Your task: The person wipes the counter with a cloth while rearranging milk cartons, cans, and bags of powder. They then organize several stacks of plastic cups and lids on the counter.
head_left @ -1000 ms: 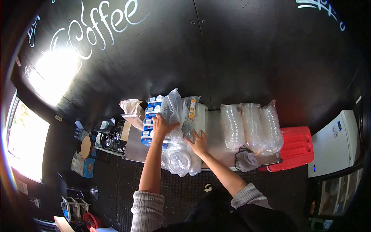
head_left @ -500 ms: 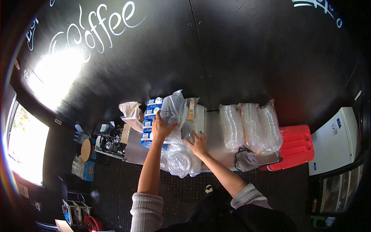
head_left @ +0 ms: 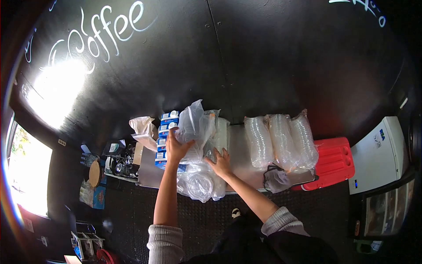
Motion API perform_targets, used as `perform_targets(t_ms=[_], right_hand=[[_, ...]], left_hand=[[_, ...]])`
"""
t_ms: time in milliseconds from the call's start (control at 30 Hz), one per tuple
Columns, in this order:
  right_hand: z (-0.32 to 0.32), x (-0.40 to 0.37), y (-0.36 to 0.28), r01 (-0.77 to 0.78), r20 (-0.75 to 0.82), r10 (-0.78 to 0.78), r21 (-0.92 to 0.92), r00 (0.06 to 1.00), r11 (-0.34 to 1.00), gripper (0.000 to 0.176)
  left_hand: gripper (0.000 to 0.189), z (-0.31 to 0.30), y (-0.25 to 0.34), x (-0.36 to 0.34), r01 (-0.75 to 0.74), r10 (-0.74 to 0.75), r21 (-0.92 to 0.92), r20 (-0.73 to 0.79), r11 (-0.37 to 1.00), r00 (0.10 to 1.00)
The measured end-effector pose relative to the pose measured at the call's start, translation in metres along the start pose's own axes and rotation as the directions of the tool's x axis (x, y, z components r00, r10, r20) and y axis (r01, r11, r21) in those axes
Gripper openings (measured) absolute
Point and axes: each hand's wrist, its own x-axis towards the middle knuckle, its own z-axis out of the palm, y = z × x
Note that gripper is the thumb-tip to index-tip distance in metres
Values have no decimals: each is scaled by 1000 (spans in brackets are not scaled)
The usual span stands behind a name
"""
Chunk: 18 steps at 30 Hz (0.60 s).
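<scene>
My left hand (head_left: pixel 176 150) is around the lower left side of a clear plastic bag (head_left: pixel 191 123), thumb across its front. What the bag holds is hard to make out. Blue-and-white cartons (head_left: pixel 161 144) stand in a row just left of that hand. With its fingers spread, my right hand (head_left: pixel 220 164) rests against a clear sleeve of stacked plasticware (head_left: pixel 222 134). Below both hands, another clear bag with round plastic lids or cups (head_left: pixel 196 186) lies at the front edge of the metal table (head_left: pixel 241 145).
Three sleeves of clear cups (head_left: pixel 281 141) lie to the right, with a grey drawstring pouch (head_left: pixel 278 180) before them. Beyond are a red cooler (head_left: pixel 335 162) and a white fridge (head_left: pixel 376 154). A paper package (head_left: pixel 144 132) and a rack of utensils (head_left: pixel 123 166) are at left.
The bag at my left hand has shifted right relative to the cartons, now covering most of an orange label on the neighbouring sleeve. The view has shifted slightly. My right hand stays by its sleeve.
</scene>
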Motion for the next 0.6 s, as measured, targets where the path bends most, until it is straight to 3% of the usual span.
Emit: perform_targets(t_ms=[33,100,133,233,500,600], right_hand=[[0,1,1,16,-4,-16,15,1000,1000,78],[-2,1,2,13,3,-13,27,1000,1000,77],[-3,1,2,7,7,-7,39,1000,999,77],[-1,0,-1,-2,-1,2,21,1000,1000,77],[0,0,2,15,-17,-15,8,1000,1000,75],[2,0,4,19,-23,-18,27,1000,999,74]], left_hand=[[74,0,-3,1,3,-3,1,-4,1000,1000],[47,-1,-7,3,-131,129,-39,-49,991,990],[47,-2,-8,3,-128,126,-37,-52,991,991],[19,0,-7,2,-193,187,-26,-142,981,972],[19,2,-13,7,-121,113,-40,-157,992,981],[26,-5,-15,10,-43,37,-82,-84,996,996]])
